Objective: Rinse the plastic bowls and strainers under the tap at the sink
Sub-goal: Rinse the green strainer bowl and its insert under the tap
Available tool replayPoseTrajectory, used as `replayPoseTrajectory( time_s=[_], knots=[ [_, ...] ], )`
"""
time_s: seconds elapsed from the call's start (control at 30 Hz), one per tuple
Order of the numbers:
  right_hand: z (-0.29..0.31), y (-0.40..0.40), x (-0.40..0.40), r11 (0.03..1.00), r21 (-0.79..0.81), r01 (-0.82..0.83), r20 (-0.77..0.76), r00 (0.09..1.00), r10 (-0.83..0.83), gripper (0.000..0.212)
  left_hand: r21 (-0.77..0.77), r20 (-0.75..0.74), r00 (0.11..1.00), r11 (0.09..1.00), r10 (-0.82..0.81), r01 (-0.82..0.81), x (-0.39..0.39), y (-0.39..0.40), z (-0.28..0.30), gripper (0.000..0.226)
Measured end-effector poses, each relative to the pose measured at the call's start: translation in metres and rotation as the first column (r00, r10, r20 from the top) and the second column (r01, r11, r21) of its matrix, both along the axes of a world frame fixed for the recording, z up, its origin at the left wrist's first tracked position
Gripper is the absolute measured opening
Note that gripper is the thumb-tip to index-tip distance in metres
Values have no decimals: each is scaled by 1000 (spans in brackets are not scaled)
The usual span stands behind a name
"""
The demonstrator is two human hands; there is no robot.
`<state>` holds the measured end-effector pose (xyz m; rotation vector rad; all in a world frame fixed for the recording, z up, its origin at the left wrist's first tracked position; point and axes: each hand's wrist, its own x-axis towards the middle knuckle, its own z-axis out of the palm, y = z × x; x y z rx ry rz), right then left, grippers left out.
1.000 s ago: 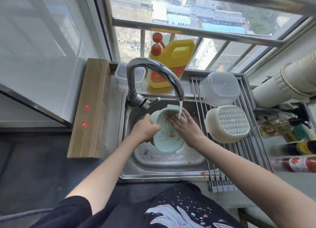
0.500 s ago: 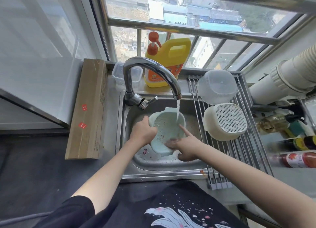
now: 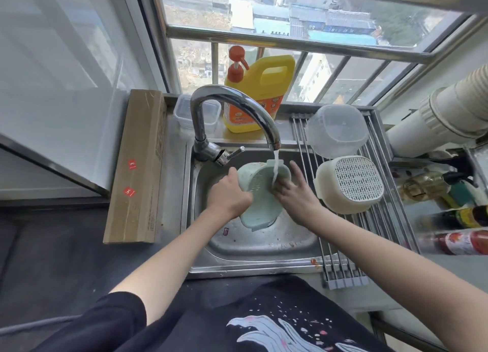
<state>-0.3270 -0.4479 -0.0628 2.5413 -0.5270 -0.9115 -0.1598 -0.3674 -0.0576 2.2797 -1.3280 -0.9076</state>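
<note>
Here, strainer (image 3: 260,193) rinsing under tap (image 3: 232,114).
Left hand (image 3: 228,193) grips its rim; right hand (image 3: 294,193) open, fingers spread against it.

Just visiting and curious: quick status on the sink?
Left hand grips green strainer. Right hand open, rubbing it under tap stream. Cream strainer, clear bowl on rack. Nothing blocking.

A home kitchen: steel sink (image 3: 253,262), tap (image 3: 232,106), detergent jug (image 3: 260,93), drying rack (image 3: 340,259).
</note>
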Motion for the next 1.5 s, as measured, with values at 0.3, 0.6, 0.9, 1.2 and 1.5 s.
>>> replayPoseTrajectory(
  time_s=[0.3, 0.6, 0.9, 1.2, 1.5],
  knots=[
    [9, 4, -17, 723, 669, 175, 404, 730, -551, 33, 53, -237, 964, 992, 124, -114, 16, -2, -13, 19],
    [39, -3, -28, 310, 886, 345, 298, 88, -950, 30, 433, -808, 415, 899, 417, -60, 15, -8, -22, 29],
    [45, 2, -20, 708, 433, 558, 691, 299, -658, 48, 496, -792, 382, 867, 476, -52, -4, -22, -20, 25],
    [8, 17, 18, 756, 454, 472, 116, 810, -575, 86, 484, -747, 487, 872, 453, -70, -13, -19, -22, 21],
    [34, 11, 9, 383, 824, 417, -58, 735, -675, 51, 454, -818, 328, 881, 472, -134, -12, -10, -26, 33]
  ],
)
